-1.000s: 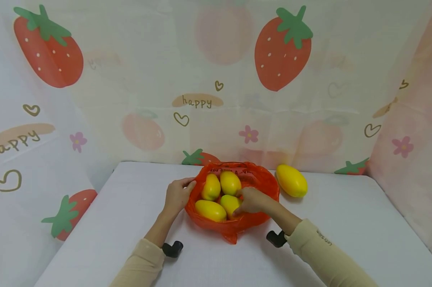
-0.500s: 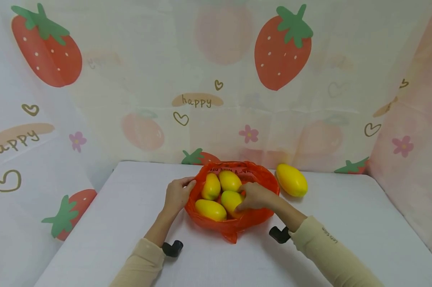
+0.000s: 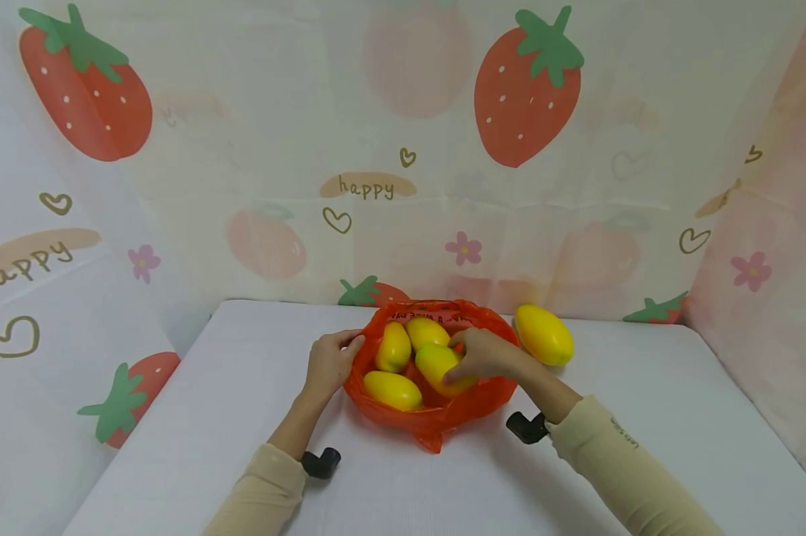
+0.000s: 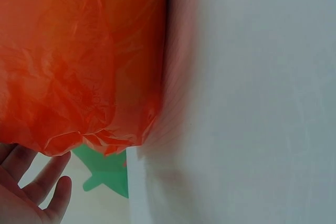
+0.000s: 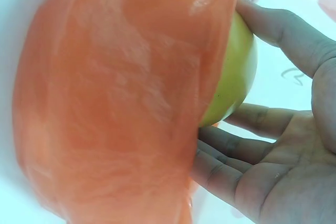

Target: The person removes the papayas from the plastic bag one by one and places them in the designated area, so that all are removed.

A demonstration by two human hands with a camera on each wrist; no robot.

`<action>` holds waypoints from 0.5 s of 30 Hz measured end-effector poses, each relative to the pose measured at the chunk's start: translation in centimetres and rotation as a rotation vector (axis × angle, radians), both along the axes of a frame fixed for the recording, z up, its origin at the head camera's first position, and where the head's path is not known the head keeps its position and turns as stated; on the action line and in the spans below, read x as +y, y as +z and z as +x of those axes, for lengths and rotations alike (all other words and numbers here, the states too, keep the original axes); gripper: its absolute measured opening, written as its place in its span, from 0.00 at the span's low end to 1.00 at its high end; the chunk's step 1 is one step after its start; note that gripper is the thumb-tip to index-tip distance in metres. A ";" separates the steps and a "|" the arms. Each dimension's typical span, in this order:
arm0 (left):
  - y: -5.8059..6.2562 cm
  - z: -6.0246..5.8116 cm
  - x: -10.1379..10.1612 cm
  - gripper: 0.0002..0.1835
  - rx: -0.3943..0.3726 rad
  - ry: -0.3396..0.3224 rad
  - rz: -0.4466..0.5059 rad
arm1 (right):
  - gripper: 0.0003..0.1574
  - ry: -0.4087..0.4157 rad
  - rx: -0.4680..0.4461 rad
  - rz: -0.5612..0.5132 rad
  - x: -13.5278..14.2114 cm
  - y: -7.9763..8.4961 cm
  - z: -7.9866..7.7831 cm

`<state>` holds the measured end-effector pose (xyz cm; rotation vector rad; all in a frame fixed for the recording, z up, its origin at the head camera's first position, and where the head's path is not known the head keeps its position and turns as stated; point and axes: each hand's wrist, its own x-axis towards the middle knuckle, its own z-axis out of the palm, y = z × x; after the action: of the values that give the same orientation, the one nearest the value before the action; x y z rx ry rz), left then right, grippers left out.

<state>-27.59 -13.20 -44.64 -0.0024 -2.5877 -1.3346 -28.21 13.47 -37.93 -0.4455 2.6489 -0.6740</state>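
A red plastic bag (image 3: pixel 392 420) stands on the table with its mouth spread wide. My left hand (image 3: pixel 332 365) pinches its left rim; in the left wrist view the other fingers (image 4: pixel 47 179) are spread beside the edge. Reaching over from the right, my right hand (image 3: pixel 483 356) grips a yellow mango (image 3: pixel 435 362) with a greenish tip, thumb on one side and fingers on the other. This mango (image 5: pixel 241 66) shows partly above the rim in the right wrist view. Inside the bag lie three others: a left mango (image 3: pixel 394 348), a back mango (image 3: pixel 426 333) and a front mango (image 3: pixel 392 390).
Another yellow mango (image 3: pixel 545 335) lies on the white table (image 3: pixel 403 499), just right of the bag near the back edge. A strawberry-printed curtain (image 3: pixel 275 149) hangs behind and at both sides. A black curved piece shows at each wrist.
My right hand has moved right and slightly up, and the mango it grips has lifted and turned with it, now covering part of the back mango. The left hand keeps its place.
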 end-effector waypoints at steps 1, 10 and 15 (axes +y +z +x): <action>0.0 0.0 0.0 0.15 -0.001 0.000 0.000 | 0.44 -0.003 0.002 -0.002 0.0 0.0 -0.1; -0.1 -0.1 0.1 0.16 -0.005 0.004 0.002 | 0.41 0.016 0.053 -0.002 0.7 0.7 -0.2; 0.0 0.0 0.0 0.16 -0.006 0.004 0.007 | 0.43 0.026 0.085 0.007 1.0 1.3 -0.2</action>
<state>-27.62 -13.16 -44.64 0.0074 -2.5863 -1.3445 -28.40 14.48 -36.61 -0.5166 2.7192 -0.6510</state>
